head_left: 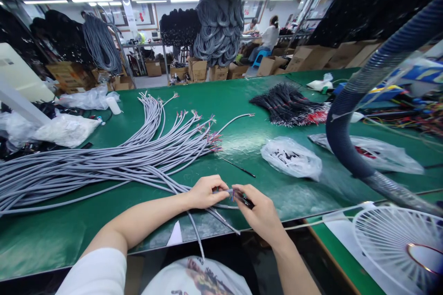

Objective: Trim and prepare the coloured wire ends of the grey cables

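My left hand [207, 192] pinches a grey cable near its end, above the front part of the bench. Thin coloured wires [232, 195] fan out of that cable end, between my two hands. My right hand [259, 209] is closed around a slim black tool [245, 200], with its fingertips at the wires; the tool's kind is mostly hidden by the fingers. To the left lies a big bundle of grey cables [114, 161], many with stripped ends showing coloured wires. A few cables run under my left hand toward the bench's front edge.
A thin black rod [238, 167] lies beyond my hands on the green bench [194, 94]. Plastic bags [291, 157], a pile of black wires [289, 103], a thick flexible hose [349, 115] and a white fan [401, 239] are to the right. White bags [67, 130] sit left.
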`<state>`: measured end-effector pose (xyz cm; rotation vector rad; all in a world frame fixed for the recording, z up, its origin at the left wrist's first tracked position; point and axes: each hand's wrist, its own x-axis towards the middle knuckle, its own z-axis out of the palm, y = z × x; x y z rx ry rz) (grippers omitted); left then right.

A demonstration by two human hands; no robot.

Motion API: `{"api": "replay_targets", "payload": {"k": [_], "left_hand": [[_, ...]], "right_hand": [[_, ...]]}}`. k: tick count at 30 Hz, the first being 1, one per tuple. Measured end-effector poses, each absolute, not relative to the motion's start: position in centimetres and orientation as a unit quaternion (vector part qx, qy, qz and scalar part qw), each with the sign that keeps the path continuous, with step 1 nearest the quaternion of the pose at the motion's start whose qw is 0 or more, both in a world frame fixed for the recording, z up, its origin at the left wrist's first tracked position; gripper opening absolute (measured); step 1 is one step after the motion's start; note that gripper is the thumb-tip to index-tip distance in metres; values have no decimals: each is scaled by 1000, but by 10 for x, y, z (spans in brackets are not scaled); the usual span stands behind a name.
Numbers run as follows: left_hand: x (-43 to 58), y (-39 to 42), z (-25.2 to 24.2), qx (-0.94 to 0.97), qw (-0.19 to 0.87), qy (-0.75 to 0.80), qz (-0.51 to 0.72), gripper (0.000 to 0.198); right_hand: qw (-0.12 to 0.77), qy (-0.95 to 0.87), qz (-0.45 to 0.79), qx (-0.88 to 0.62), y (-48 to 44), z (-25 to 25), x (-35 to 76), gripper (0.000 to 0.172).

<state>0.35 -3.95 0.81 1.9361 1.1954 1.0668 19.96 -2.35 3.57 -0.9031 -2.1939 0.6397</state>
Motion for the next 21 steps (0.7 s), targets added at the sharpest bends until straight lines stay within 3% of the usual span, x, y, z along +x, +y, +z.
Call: {"api": "replay_targets", "payload": {"k": [11,21], "left_hand": [[1,-40,7,745,280,429,427,25],[-3,-41,11,805,191,378,416,27]], "right_hand": [[416,-798,244,-361,-26,23,178,14],[444,-600,544,-384,-12,16,178,25]]}}
